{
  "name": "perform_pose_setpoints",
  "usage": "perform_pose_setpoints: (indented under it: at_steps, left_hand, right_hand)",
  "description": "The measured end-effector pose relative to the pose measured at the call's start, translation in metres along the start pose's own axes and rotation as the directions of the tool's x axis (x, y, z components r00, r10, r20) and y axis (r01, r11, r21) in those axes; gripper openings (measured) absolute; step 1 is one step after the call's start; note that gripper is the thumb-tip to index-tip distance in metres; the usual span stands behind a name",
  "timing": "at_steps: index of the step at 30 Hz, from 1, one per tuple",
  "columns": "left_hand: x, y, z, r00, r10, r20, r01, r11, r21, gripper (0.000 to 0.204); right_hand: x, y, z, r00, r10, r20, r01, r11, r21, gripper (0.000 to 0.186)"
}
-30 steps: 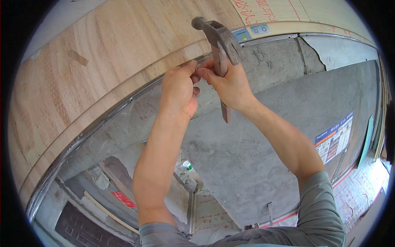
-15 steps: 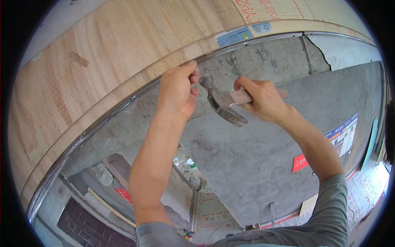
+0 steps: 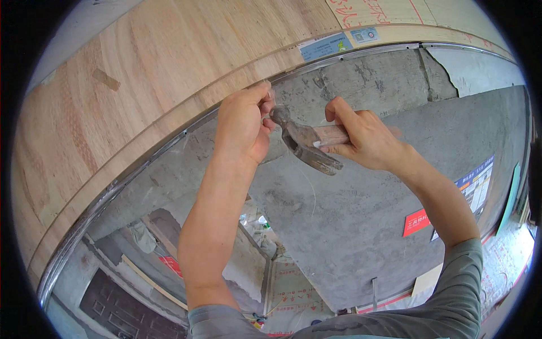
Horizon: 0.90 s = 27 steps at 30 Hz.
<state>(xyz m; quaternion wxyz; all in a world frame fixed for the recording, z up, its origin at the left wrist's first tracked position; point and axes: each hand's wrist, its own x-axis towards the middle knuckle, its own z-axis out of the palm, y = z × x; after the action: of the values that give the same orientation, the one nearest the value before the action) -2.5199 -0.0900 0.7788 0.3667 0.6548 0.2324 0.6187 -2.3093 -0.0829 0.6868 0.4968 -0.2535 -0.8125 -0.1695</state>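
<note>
Rough wall (image 3: 339, 209), grained ply (image 3: 169, 73), tight gap

Here's the wall, grey and scuffed, with broad open room below the hands. Above it stretches the ply, pale and flat, its edge running along a thin metal rail (image 3: 375, 52). And there's the hammer (image 3: 305, 138), worn steel on wood, held up before the wall, face just beside the left hand (image 3: 244, 121)! Right hand (image 3: 367, 138) clamped round the handle (image 3: 333, 134). Left fingers bunched up by the rail; whether they pinch anything, can't tell.
</note>
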Motion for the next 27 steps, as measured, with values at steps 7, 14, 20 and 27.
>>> perform_pose_setpoints:
  at_steps: [7, 14, 20, 27]
  left_hand:
    - [-0.001, 0.003, -0.002, 0.998, -0.049, 0.045, 0.05, 0.998, -0.022, 0.01]
    - [-0.001, 0.005, -0.002, 0.993, -0.106, 0.053, 0.109, 0.993, -0.05, 0.005]
    - [0.001, 0.005, -0.001, 0.996, -0.086, -0.028, 0.084, 0.992, -0.09, 0.005]
    - [-0.002, 0.011, 0.001, 0.989, -0.149, 0.013, 0.15, 0.985, -0.091, 0.009]
  right_hand:
    - [0.001, -0.004, -0.01, 0.999, -0.029, 0.014, 0.029, 1.0, -0.009, 0.06]
    - [0.006, 0.01, -0.007, 0.952, -0.306, 0.018, 0.297, 0.905, -0.304, 0.054]
    - [0.017, 0.02, -0.01, 0.928, -0.373, -0.017, 0.33, 0.841, -0.427, 0.052]
    - [0.028, 0.033, -0.021, 0.888, -0.458, 0.039, 0.422, 0.779, -0.464, 0.048]
